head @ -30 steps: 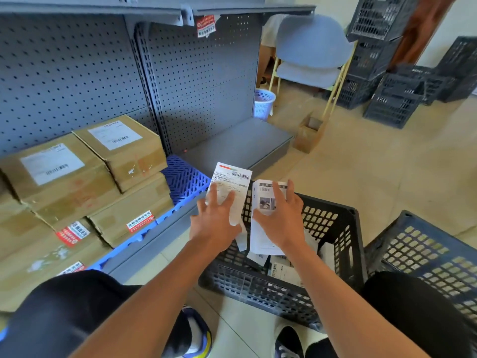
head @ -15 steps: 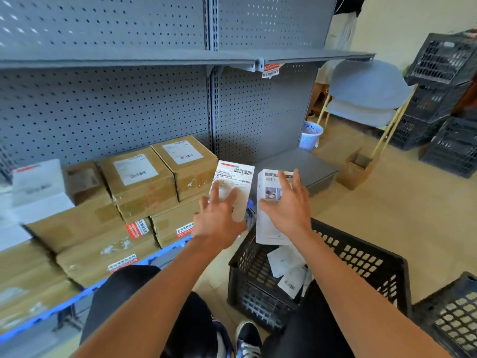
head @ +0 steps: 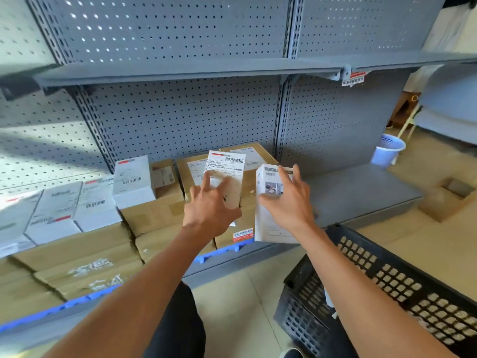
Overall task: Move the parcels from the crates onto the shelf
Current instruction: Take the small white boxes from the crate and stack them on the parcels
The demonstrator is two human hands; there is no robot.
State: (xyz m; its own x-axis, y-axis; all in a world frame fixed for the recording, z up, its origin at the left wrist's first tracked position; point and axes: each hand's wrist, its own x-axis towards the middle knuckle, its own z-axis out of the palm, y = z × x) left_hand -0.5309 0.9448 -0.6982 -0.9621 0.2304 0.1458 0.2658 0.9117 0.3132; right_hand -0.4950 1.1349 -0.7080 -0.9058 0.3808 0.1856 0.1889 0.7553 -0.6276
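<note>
A grey pegboard shelf (head: 361, 187) holds stacked boxes. The left hand (head: 210, 210) and right hand (head: 289, 202) each grip a white parcel (head: 225, 174), (head: 268, 223); loose one-handed holds could drop either.

Both hands are lifting their parcels clear of the crate (head: 387, 280), the left hand (head: 210, 210) and right hand (head: 289, 202) nearing the far shelf's boxes (head: 160, 215).
</note>
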